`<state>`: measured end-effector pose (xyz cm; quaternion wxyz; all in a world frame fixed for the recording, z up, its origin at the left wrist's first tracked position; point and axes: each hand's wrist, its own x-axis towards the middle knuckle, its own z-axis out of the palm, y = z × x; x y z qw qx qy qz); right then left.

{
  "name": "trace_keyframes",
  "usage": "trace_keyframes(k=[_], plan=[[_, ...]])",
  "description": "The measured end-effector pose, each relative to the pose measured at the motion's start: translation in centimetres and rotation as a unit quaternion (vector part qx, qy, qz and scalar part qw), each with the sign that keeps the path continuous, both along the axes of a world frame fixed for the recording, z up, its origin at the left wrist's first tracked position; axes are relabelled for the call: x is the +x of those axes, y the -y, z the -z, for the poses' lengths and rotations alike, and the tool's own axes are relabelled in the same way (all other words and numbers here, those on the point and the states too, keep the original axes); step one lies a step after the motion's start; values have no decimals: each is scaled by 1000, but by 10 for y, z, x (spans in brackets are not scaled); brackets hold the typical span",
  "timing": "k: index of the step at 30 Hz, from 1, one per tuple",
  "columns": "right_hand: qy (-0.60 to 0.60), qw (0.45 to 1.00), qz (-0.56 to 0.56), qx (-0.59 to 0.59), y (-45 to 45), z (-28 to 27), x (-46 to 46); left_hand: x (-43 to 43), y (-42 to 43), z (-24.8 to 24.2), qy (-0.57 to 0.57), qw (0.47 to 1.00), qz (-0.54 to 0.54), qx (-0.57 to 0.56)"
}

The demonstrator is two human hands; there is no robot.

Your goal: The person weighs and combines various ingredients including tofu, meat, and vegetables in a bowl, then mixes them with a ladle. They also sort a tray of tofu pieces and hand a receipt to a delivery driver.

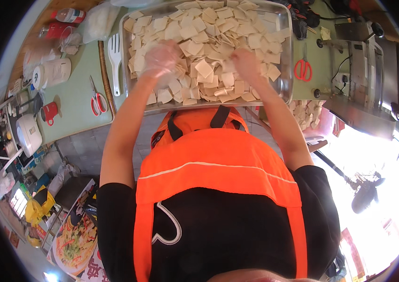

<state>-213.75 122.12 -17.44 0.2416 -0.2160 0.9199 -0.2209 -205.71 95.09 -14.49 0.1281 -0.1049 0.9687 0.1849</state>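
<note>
A heap of thin, pale square food pieces (204,68), dough or bean curd by their look, fills a shallow metal tray (287,79) before me. Over the heap's left part is my left hand (162,58), in a clear plastic glove and blurred; its fingers cannot be made out. My right hand (247,63) is at the heap's right-centre with fingers bent down to the squares. Whether either hand grips any piece is hidden by blur and by the hands themselves.
Left of the tray are a white slotted spatula (114,63), red-handled scissors (97,100), a red mug (48,112) and a white plastic jar (52,73). To the right lie other scissors (303,67) beside a metal appliance (361,67). More squares (307,112) sit lower right.
</note>
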Motion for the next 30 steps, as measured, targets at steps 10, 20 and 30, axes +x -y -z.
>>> trace_keyframes(k=[10, 20, 30], plan=[[-233, 959, -146, 62, 37, -9, 25, -2, -47, -11, -127, 984, 122, -35], [-381, 910, -33, -160, 59, -5, -49, 1, -4, -20, -36, 897, -312, 310], [-201, 934, -285, -78, 93, 9, 37, 40, 23, 40, -123, 906, -331, 234]])
